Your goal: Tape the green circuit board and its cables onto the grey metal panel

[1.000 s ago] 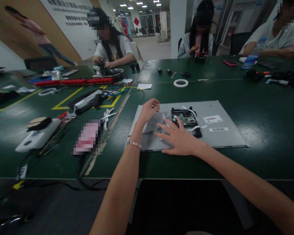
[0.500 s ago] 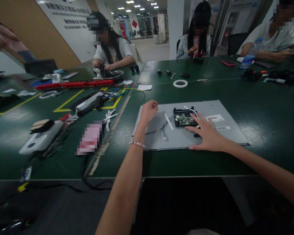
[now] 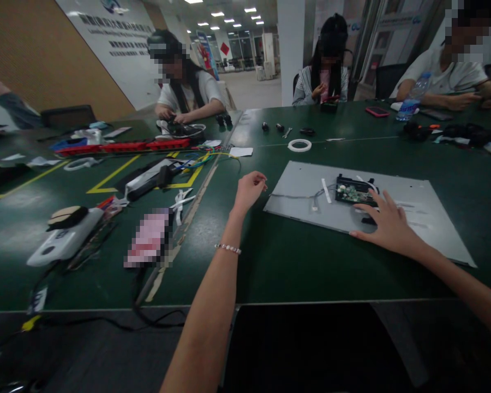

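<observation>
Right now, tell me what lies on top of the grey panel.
On the grey panel: a green circuit board, thin grey wires, a white strip and the right hand pressed flat. Whatever lies under that hand is covered.

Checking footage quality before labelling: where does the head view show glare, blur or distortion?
Head view: ceiling lights leave sheen on the green table at both sides. Head view: labels on the grey panel beside the right hand are smeared. Head view: the wide lens tilts far door frames.
</observation>
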The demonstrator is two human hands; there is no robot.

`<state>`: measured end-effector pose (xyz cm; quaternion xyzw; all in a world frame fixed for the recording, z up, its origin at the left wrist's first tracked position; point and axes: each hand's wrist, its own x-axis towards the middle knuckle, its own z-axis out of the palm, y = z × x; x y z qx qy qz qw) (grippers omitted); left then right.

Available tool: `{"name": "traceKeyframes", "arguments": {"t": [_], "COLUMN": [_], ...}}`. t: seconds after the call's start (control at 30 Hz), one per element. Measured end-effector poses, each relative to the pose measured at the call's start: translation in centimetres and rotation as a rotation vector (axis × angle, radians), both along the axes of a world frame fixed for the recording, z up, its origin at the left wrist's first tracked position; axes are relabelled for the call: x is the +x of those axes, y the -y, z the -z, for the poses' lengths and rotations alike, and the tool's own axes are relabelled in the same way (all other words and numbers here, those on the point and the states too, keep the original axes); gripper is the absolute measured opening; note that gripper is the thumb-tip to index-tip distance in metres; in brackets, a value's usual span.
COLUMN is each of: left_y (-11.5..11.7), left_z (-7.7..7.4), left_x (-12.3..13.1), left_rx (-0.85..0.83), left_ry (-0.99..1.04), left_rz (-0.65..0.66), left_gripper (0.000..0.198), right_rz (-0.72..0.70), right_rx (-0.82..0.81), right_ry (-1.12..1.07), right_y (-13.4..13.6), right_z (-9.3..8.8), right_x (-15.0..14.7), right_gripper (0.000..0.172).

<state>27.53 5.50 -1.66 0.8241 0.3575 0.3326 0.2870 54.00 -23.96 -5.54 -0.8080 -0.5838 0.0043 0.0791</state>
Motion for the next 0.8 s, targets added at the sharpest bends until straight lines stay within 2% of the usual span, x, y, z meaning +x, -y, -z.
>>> {"name": "traceKeyframes", "arguments": {"t": [0.17,0.27,0.37,0.47,0.57,0.8], "left_y": [-0.1,-0.3,-0.2,0.0,0.0,0.3], "left_z": [0.5,1.1,1.5,1.7,1.7,1.5], "left_x": [0.1,0.3,0.5,0.7,0.7,0.6], "left_rx": [-0.021,-0.058,-0.093,-0.079,-0.058,-0.041], "left_ry": [-0.056,-0.106,-0.160,-0.194,-0.214,-0.238], "left_rz": [0.050,0.139,0.232,0.252,0.251,0.252], "left_gripper": [0.019,0.018,0.016,0.015,0.015,0.017], "right_rz": [0.318,0.484,0.617,0.729,0.808,0.863], "right_rx": [-0.005,0.002,0.032,0.040,0.034,0.020], "right_ry": [-0.041,-0.082,-0.108,-0.149,-0.207,-0.284], "right_y": [1.5,1.9,1.4,0.2,-1.0,-1.9], "right_z": [1.1,1.6,2.0,2.1,2.1,2.4], "right_x": [4.5,6.9,8.9,10.9,12.7,15.0], "right_gripper": [0.082,0.086,0.090,0.095,0.098,0.098]}}
